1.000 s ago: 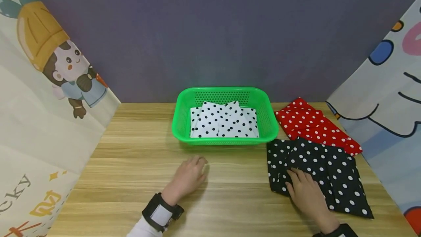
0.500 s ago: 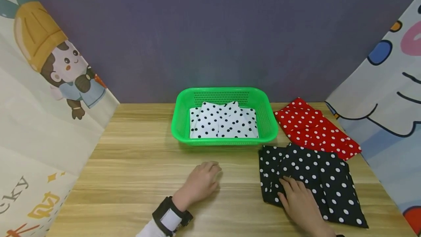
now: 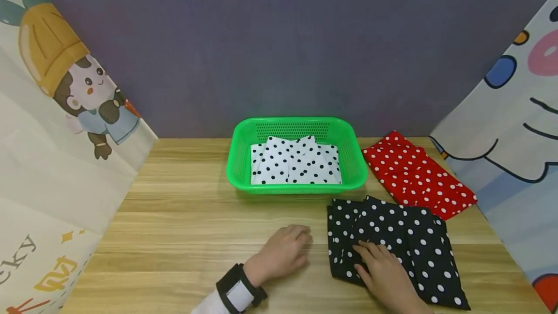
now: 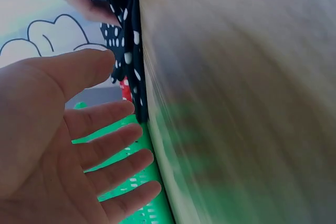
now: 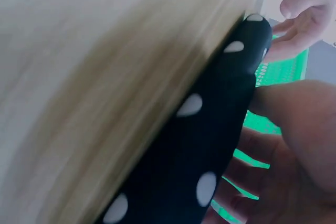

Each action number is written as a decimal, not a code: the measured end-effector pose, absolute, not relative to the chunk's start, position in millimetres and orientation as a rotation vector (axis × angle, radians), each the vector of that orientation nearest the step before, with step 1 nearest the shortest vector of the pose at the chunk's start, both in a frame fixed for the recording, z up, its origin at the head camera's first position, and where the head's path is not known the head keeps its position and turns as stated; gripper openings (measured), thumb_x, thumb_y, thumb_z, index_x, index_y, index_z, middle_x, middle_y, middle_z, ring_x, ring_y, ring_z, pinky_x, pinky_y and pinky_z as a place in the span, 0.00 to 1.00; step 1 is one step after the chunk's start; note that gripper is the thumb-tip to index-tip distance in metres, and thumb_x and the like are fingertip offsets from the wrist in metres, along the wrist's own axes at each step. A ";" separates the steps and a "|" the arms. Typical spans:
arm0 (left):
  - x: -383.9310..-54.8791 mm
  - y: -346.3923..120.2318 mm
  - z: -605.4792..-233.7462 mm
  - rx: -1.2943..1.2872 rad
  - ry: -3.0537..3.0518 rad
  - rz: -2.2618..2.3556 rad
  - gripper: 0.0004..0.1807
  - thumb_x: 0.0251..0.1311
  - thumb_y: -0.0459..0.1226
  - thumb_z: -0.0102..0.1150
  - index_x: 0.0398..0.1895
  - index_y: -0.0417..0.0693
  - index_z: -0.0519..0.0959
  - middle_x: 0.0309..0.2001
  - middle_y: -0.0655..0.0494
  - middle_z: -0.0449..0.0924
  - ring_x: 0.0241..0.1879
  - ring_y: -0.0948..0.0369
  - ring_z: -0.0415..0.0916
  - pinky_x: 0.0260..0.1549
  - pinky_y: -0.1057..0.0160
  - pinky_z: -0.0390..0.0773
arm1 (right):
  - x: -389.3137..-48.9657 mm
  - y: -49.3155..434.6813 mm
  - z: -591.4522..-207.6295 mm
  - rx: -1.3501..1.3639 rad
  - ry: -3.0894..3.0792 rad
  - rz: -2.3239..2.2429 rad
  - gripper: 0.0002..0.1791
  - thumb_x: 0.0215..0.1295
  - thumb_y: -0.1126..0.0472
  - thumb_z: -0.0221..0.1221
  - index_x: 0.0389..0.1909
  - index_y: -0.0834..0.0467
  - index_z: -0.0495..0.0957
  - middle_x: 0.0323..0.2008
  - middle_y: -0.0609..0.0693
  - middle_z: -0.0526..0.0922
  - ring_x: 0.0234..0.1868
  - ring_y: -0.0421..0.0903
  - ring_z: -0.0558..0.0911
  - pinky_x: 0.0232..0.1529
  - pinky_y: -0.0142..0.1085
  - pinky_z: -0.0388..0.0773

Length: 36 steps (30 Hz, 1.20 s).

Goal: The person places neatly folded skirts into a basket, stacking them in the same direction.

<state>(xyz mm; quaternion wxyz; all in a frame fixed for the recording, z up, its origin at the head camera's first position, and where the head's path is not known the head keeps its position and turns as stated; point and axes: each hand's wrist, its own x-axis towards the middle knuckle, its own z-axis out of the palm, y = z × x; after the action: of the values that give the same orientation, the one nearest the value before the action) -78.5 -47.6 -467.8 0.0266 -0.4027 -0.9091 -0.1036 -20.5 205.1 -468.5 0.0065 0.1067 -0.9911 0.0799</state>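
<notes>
A folded black cloth (image 3: 392, 227) with white polka dots lies on the table's right half. My right hand (image 3: 385, 275) rests on top of it, fingers extended and touching the fabric near its left part. To the cloth's left, my left hand (image 3: 283, 251) hovers low over the wood, a short gap from the near side edge; in the left wrist view its fingers (image 4: 118, 166) are spread and hold nothing. A folded red polka-dot cloth (image 3: 418, 173) lies behind, its front corner overlapped by the black one in the head view. The right wrist view shows the black cloth's thick folded edge (image 5: 178, 150).
At the back middle stands a green plastic basket (image 3: 296, 189) with a folded white cloth (image 3: 296, 161) with black dots inside. A dark wall panel (image 3: 279, 47) rises behind the wooden table (image 3: 174, 217). Printed cartoon sheets flank both sides.
The black cloth has slid left and toward the person under my right hand, uncovering more of the red cloth. My left hand has moved right, nearer to the black cloth.
</notes>
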 end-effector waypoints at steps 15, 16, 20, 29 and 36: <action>-73.7 -31.4 -465.1 -1.412 -2.777 -0.274 0.28 0.59 0.53 0.52 0.58 0.47 0.72 0.64 0.52 0.66 0.62 0.54 0.64 0.60 0.55 0.65 | -18.8 182.9 -464.7 0.524 -3.120 0.288 0.22 0.54 0.46 0.62 0.49 0.51 0.78 0.53 0.48 0.77 0.51 0.47 0.74 0.49 0.50 0.73; -73.0 -31.4 -464.9 -1.410 -2.789 -0.268 0.28 0.59 0.54 0.52 0.58 0.48 0.72 0.64 0.52 0.66 0.62 0.55 0.64 0.60 0.55 0.65 | -18.3 181.7 -464.6 0.533 -3.129 0.291 0.23 0.54 0.46 0.61 0.49 0.50 0.78 0.53 0.48 0.77 0.52 0.47 0.74 0.50 0.51 0.73; -71.0 -31.8 -465.8 -1.395 -2.820 -0.241 0.28 0.59 0.54 0.52 0.57 0.48 0.72 0.63 0.51 0.67 0.62 0.55 0.65 0.60 0.56 0.65 | -16.8 178.5 -464.3 0.560 -3.153 0.323 0.23 0.54 0.46 0.61 0.51 0.51 0.77 0.55 0.48 0.75 0.53 0.48 0.73 0.51 0.52 0.72; -69.6 -39.1 -469.7 -1.368 -2.812 -0.214 0.27 0.56 0.54 0.55 0.53 0.47 0.75 0.59 0.52 0.70 0.59 0.58 0.68 0.58 0.59 0.66 | -14.5 181.0 -463.4 0.633 -3.151 0.372 0.23 0.56 0.46 0.60 0.51 0.51 0.77 0.56 0.49 0.74 0.55 0.50 0.73 0.52 0.52 0.72; -68.2 -53.6 -467.2 -1.337 -2.867 -0.253 0.28 0.55 0.54 0.56 0.53 0.46 0.75 0.59 0.52 0.70 0.58 0.57 0.69 0.58 0.59 0.67 | -17.7 195.0 -460.6 0.508 -3.096 0.301 0.23 0.53 0.47 0.63 0.50 0.51 0.77 0.54 0.51 0.73 0.53 0.50 0.73 0.51 0.49 0.73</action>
<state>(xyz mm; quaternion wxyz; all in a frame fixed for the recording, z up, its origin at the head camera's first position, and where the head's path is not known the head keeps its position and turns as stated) -68.2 -53.6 -467.2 -0.0160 -0.4211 -0.9034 -0.0796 -17.7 195.0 -460.6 -0.0052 0.1610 -0.9823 0.0955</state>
